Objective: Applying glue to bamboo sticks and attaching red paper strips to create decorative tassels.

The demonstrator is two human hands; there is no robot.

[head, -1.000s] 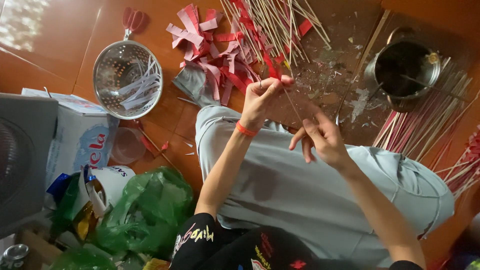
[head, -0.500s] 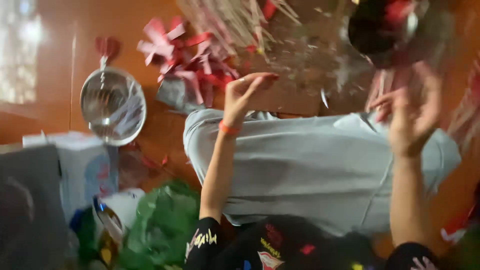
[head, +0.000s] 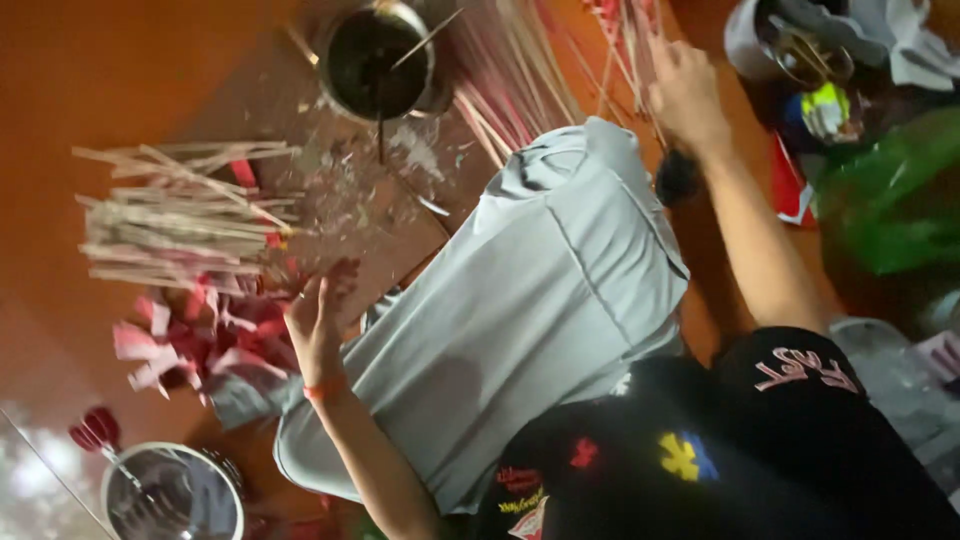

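The left hand [head: 318, 322], with an orange band at its wrist, is hovering with its fingers loosely spread and nothing gripped, just above the heap of red paper strips [head: 200, 345] and near the lower edge of the fanned bundle of pale sticks [head: 180, 215]. The right hand [head: 688, 95] is reaching out flat over the pink and red sticks [head: 520, 80] lying beyond the knee; its fingers are extended among them, but I cannot tell whether any stick is actually pinched. Between the hands the person's grey trouser leg [head: 530, 300] is filling the middle of the view. A dark metal pot [head: 378, 62] with a thin stick leaning in it is standing on a stained brown board [head: 350, 200], near both stick piles.

From here, a sideways sweep of the right hand could scatter the sticks or knock the pot, since they are lying close together. The left hand could drag loose paper strips into the sticks as it lifts.

The whole frame is smeared by motion, so fingertips and single sticks are hard to separate. A metal strainer [head: 170, 495] with a red handle is cut off at the bottom edge, and green plastic bags [head: 895, 200] and other clutter at the right stay indistinct.
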